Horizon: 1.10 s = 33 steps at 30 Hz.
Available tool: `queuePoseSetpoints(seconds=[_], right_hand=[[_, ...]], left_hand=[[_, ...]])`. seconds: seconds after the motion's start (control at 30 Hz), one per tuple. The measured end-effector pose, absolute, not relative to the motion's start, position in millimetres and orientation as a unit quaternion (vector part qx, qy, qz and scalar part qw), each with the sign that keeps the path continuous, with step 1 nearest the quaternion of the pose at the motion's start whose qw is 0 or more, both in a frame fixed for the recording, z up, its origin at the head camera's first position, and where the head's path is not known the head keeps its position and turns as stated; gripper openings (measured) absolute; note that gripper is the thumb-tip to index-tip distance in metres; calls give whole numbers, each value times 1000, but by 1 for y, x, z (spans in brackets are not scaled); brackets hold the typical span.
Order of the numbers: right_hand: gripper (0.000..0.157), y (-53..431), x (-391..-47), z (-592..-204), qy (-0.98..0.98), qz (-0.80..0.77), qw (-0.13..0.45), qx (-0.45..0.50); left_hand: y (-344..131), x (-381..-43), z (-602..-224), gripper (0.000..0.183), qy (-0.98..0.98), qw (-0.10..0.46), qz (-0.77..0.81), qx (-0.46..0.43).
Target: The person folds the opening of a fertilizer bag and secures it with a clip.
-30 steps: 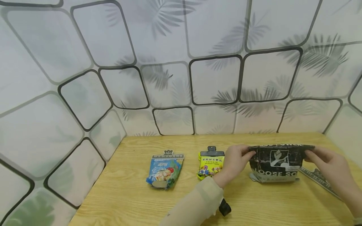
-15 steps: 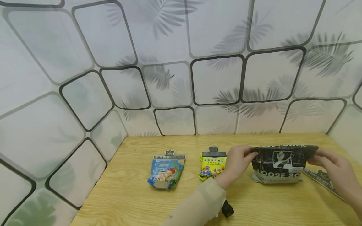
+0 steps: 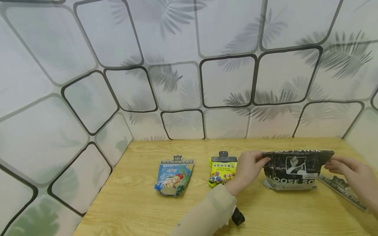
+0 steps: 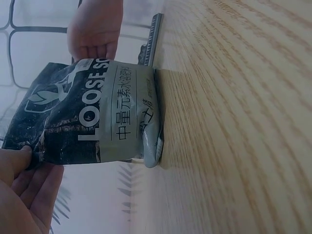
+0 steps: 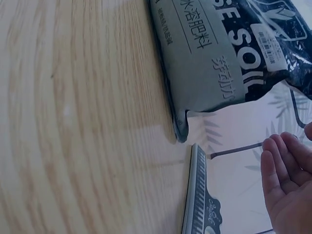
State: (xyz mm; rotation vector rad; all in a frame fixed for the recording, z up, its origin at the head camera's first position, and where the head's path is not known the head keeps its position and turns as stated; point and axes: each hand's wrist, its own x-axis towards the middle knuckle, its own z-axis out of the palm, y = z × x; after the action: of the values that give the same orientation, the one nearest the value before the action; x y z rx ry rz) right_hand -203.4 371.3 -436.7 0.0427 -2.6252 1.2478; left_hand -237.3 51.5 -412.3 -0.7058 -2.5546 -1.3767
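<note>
A black and grey bag of soil fertilizer [image 3: 290, 178], printed "LOOSE SO…" in the head view, stands on the right side of the table with its top folded over. My left hand [image 3: 248, 168] pinches the top left corner of this bag between thumb and fingers. Just off the bag's top right corner is my right hand [image 3: 352, 170]; the right wrist view shows its fingers [image 5: 280, 163] loosely bent, with a gap to the bag and nothing held. On the table beneath that hand lies a piano-patterned bag clip [image 3: 342, 191].
Left of the bag lies a yellow packet [image 3: 220, 172] closed by a black clip [image 3: 223, 158]. Farther left is a blue food packet [image 3: 172, 180] with a piano-patterned clip [image 3: 177, 160] across its top. A small black object [image 3: 238, 217] lies by my left sleeve. Patterned curtains surround the wooden table [image 3: 133, 209].
My right hand has let go of the bag's top right corner and moved slightly down and right. My left hand keeps its pinch. The view has shifted a little.
</note>
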Motion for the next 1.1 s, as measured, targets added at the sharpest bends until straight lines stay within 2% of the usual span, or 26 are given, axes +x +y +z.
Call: queuePoseSetpoints(seconds=[0.17,0.43,0.57,0.73,0.97,1.1], right_hand=[[56,378,-206,-438,-904,415,105,5],[44,387,-209,-446,-894,429,130,16],[43,391,-208,-448,-891,430,143,19],[24,395,-208,-452,-876,457,154,21],[29,404,-209,-461,-871,466,152,25],[48,414,-212,-467,-851,502,148,32]], left_hand=[[52,-238,-412,28,-856,79,-454,-235],[52,-239,-412,33,-852,82,-453,-249],[54,-240,-412,28,-856,92,-440,-254],[55,-240,-413,27,-855,88,-445,-252],[56,-239,-414,21,-856,90,-443,-251],[57,-239,-413,21,-857,91,-441,-251]])
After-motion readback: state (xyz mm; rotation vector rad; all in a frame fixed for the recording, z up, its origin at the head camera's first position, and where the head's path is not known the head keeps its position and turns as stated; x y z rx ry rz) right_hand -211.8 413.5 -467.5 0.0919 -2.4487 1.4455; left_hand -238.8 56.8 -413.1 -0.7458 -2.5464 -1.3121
